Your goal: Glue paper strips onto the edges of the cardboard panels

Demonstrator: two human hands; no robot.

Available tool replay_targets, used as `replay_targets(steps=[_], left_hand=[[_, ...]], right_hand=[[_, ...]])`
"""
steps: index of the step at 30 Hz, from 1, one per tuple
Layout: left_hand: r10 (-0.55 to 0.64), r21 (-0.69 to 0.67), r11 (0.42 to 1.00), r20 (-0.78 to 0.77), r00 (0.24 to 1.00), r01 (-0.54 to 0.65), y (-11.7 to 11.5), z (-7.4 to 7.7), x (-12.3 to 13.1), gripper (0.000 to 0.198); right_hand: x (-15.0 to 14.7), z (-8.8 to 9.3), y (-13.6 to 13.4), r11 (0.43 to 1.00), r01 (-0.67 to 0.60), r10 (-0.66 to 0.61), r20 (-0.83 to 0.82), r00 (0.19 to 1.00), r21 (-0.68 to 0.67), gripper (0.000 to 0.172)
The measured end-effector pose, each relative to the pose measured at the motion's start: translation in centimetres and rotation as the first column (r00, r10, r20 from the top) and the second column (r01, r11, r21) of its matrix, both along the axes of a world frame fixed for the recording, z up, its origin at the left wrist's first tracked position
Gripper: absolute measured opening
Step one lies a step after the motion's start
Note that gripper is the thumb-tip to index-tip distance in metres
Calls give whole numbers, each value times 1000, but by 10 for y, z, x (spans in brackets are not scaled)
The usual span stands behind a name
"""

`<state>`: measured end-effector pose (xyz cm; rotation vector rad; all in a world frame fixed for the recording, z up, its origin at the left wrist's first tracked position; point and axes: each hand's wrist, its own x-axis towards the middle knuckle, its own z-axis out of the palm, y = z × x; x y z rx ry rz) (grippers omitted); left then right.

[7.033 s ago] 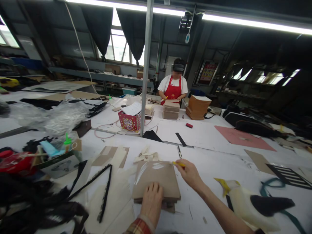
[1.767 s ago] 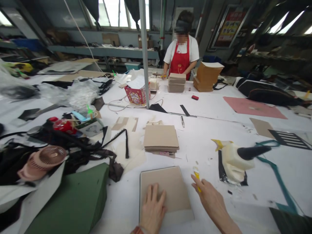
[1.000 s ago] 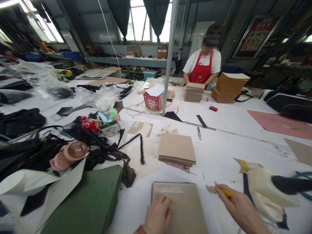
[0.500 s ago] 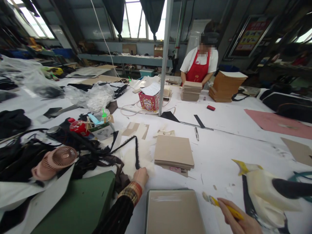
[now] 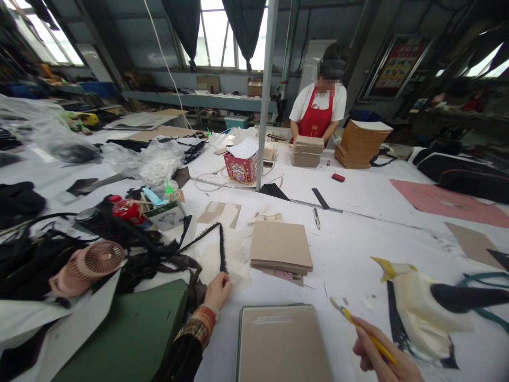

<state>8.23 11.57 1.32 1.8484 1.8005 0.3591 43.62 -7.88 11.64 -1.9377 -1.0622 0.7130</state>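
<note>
My right hand (image 5: 384, 347) grips a brush (image 5: 369, 334) by its yellow handle, with its pale bristles pointing left, just above the white table. Left of the brush, directly in front of me, lies a beige board (image 5: 283, 345) with a shiny streak near its far edge and green edging beneath it. My left hand (image 5: 218, 291) is closed beyond that board's left corner, beside the lower end of a black frayed strip (image 5: 221, 246). Its fingertips are turned away, so anything in them is hidden. Past the board sits a stack of beige boards (image 5: 280, 245).
On the right stands a whitish glue-crusted container (image 5: 425, 310) with a black handle. Green sheets (image 5: 131, 329), a pink fan (image 5: 89, 265) and black fabric scraps crowd the left. A pole (image 5: 265, 101) rises mid-table. Across it, a person in a red apron (image 5: 316, 114) handles stacked boards.
My left hand has shifted slightly left and the view has turned a little. My right hand still holds the brush near the same spot, its bristles slightly farther from me.
</note>
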Motion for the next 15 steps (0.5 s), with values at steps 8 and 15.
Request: replay_targets(steps=[8,15], left_hand=[[-155,383,918,119,981,99,-76,81,-16,24],[-359,456,831,3,933,318,-145,92,4,25]], right_hand=[[-100,22,30,934,-346,348,3,938,92,28],[-171,22,42,770,-594,581,128,804,232,12]])
